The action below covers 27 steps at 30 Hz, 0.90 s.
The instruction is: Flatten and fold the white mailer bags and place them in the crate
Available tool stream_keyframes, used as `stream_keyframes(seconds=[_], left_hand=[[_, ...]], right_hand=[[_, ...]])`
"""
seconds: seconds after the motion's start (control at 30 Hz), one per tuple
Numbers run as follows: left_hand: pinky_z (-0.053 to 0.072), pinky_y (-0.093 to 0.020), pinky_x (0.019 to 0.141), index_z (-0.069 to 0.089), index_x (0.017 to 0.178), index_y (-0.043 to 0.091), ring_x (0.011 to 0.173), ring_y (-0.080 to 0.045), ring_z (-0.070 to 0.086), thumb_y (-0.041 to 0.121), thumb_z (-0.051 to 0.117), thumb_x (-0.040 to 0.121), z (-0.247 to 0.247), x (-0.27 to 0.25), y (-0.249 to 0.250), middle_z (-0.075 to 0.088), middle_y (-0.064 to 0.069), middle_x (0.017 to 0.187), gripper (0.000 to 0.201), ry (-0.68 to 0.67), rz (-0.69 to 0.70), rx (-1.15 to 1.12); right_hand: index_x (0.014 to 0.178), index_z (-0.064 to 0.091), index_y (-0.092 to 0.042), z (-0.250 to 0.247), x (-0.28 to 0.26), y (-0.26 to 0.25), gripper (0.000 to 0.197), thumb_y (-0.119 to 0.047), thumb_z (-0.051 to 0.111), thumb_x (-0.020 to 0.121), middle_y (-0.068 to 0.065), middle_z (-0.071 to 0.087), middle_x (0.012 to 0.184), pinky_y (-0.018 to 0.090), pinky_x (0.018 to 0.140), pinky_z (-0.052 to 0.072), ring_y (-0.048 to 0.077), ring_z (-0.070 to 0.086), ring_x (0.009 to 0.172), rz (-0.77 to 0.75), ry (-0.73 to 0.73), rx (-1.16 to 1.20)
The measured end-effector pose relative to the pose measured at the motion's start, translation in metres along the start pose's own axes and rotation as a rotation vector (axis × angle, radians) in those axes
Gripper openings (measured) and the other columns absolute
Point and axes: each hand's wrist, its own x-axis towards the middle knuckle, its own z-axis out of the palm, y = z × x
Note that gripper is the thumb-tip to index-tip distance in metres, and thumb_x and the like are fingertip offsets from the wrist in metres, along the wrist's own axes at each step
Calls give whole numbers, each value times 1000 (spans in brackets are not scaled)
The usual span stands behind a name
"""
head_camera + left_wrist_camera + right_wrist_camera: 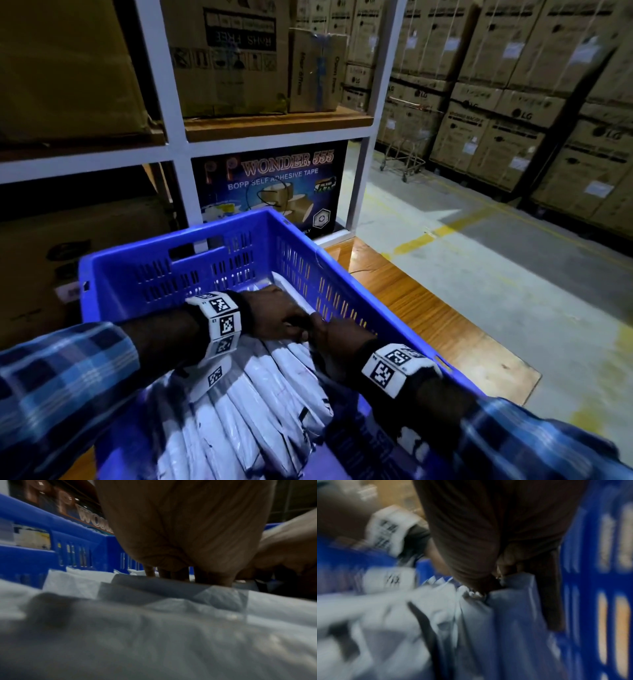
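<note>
Closest to the lens in the head view are the plaid sleeves (61, 387) and the wrist bands with printed tags (219, 325); past them both hands are down inside the blue crate (144, 260), which sits on a wooden board (428, 315) in front of a shelf rack (178, 113) of cartons; a tape box (270, 185) stands right behind it.

The white mailer bags (260, 390) are already in the crate, a row of folded strips leaning on each other, with one more folded bag (294, 291) at the far end near the right wall; so I'd guess the job is well along and this is a tuck-in step.

Left hand (277, 315) looks palm down; the left wrist view shows its fingertips (221, 580) pressing straight down on a folded edge, not curled round anything. Right hand (339, 342) touches the left one; the right wrist view is blurry, but its fingers (510, 559) seem bunched on the top edge of a bag (513, 601) beside the crate wall, a narrow pinch as far as I can tell.

Handling-wise: these look like thin poly film, featherlight, floppy and slick; folds probably spring back open if you let go too soon; I'd hold at the creased edge where the layers stack, and press flat while wedging it against its neighbours; pinching a single layer would likely just slide or unfold it.
</note>
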Motion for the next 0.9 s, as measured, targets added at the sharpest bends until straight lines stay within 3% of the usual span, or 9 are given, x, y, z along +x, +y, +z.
stream_keyframes(seconds=[0.07,0.13,0.23,0.3,0.37,0.43,0.53,0.63,0.9], left_hand=[[49,-32,73,68,92,20,81,-22,65,51,44,87,-3,1,-5,72,-1,87,40,73,-37,-21],[51,-35,71,65,87,17,82,-25,66,41,53,87,-12,2,-13,71,-3,85,26,204,-104,-19],[50,-35,79,67,102,22,93,-22,64,35,65,87,-28,5,-21,70,-2,96,20,296,-146,-55],[48,-33,86,68,112,22,100,-22,61,34,67,85,-32,10,-20,67,-4,107,30,215,-83,-29],[49,-33,85,71,110,20,100,-25,62,32,66,85,-25,17,-19,68,-6,108,28,107,-51,-4],[50,-34,85,70,112,20,100,-26,63,34,61,89,-15,21,-18,69,-5,109,29,23,-80,-18],[50,-33,85,68,115,21,101,-27,64,38,51,96,-5,24,-18,70,-4,110,30,-30,-102,-22],[47,-29,80,68,112,21,99,-24,64,36,52,96,-7,28,-19,71,-3,107,27,-35,-114,-16],[42,-25,72,68,110,26,99,-23,64,47,56,92,-6,35,-16,70,-1,108,30,82,-197,23]], right_hand=[[132,36,-3,1,6,6,40,-26,45,100,25,55,123,39,86,45,41,56,115,18,-44,-26],[110,44,-8,4,9,14,26,-31,34,104,15,58,105,32,84,43,41,51,122,-33,-43,-51],[92,48,-19,17,16,19,26,-31,29,104,-4,45,74,17,56,38,37,57,115,40,141,29],[115,57,-12,7,6,11,24,-21,44,96,10,60,83,24,56,47,37,67,94,96,161,158],[135,41,1,1,1,5,40,-17,45,99,26,59,116,37,84,49,38,61,108,58,13,59],[135,40,2,0,-2,2,38,-16,42,102,25,52,131,37,94,43,36,54,120,52,-170,-5],[128,49,-2,-2,-6,-6,33,-19,45,100,22,57,127,39,90,47,37,58,116,122,-86,-78],[123,61,-6,-8,-10,-13,33,-21,44,99,16,61,126,38,88,48,35,59,116,-14,-21,-211],[126,58,-5,-18,-9,-8,34,-23,46,100,18,55,131,42,90,47,38,54,120,-8,-37,-166]])
